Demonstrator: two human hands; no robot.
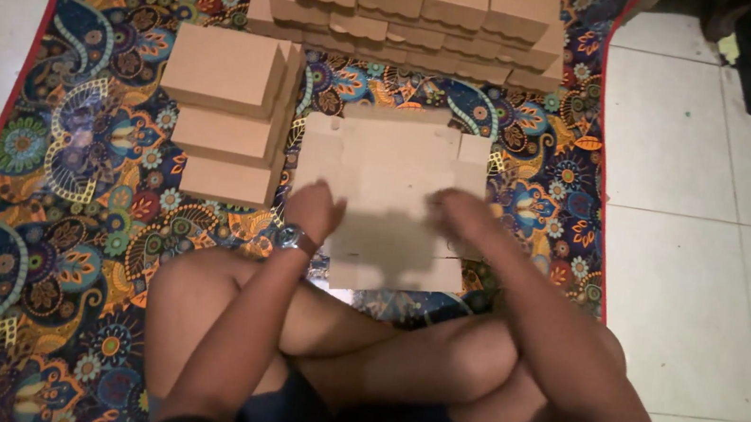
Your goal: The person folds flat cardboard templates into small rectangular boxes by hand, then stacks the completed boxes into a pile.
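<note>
Pressing flat cardboard box blank [389, 179] w/ left hand [314, 208] & right hand [461, 214], fingers curled; many folded boxes [231, 69] stacked already, this one unfolded.

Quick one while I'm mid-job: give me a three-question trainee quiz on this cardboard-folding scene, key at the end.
1. True or false: both hands rest on the flat cardboard sheet lying on the patterned mat.
2. Which hand has a wristwatch at its wrist? A) left hand B) right hand C) neither
3. Fill in: the small stack of folded boxes lies to the ______ of the flat sheet, and a larger pile of boxes lies beyond it.

Key: 1 true; 2 A; 3 left.
</note>
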